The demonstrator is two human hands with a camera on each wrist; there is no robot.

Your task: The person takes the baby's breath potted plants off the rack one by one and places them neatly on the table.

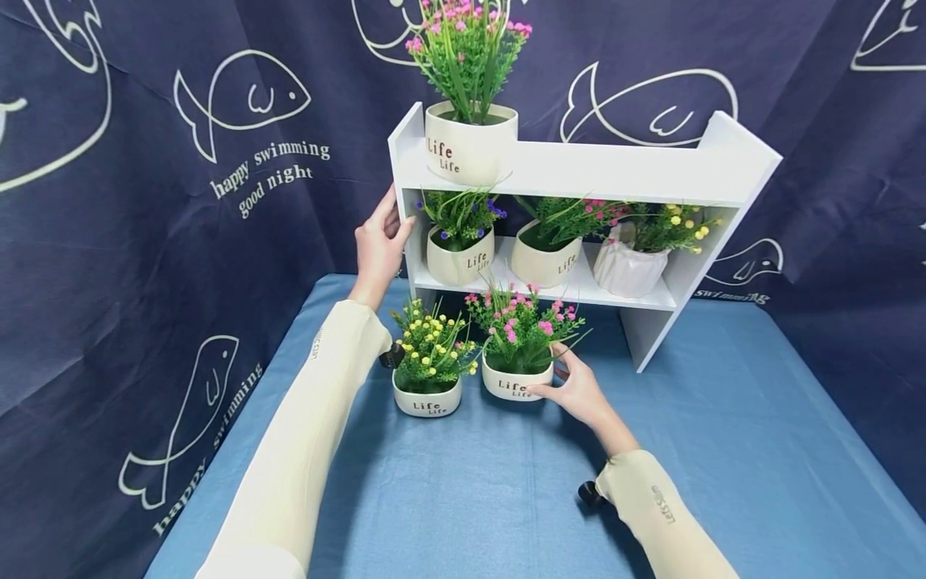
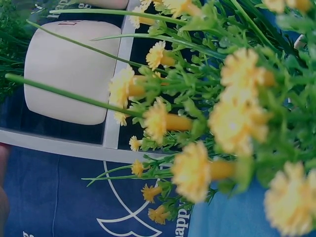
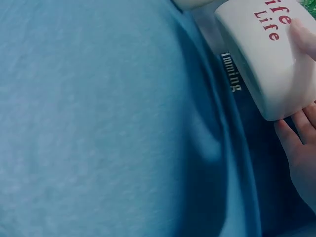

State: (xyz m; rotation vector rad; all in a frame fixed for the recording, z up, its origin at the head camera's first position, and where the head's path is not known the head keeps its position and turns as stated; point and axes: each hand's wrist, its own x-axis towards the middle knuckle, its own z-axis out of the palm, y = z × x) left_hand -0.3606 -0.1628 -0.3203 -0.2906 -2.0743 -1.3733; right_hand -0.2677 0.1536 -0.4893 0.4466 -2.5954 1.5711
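My left hand (image 1: 379,249) holds the left side panel of a white shelf (image 1: 615,170), thumb in front and fingers behind its edge. Pink flowers grow from a white "Life" flower pot (image 1: 512,383) on the table; my right hand (image 1: 582,396) grips its right side, thumb on the front. In the right wrist view, fingers curve around this white pot (image 3: 271,59). Just left of it stands a yellow-flowered pot (image 1: 427,402), below my left wrist. Its yellow flowers (image 2: 237,118) fill much of the left wrist view, where only a sliver of hand shows.
On the shelf's top stands a tall pink-flowered pot (image 1: 472,146). The middle tier bears a blue-flowered pot (image 1: 460,259), a tilted pink-flowered pot (image 1: 544,264) and a ribbed yellow-flowered pot (image 1: 629,272). A blue cloth (image 1: 463,498) covers the table; a dark fish-print curtain (image 1: 253,217) hangs behind.
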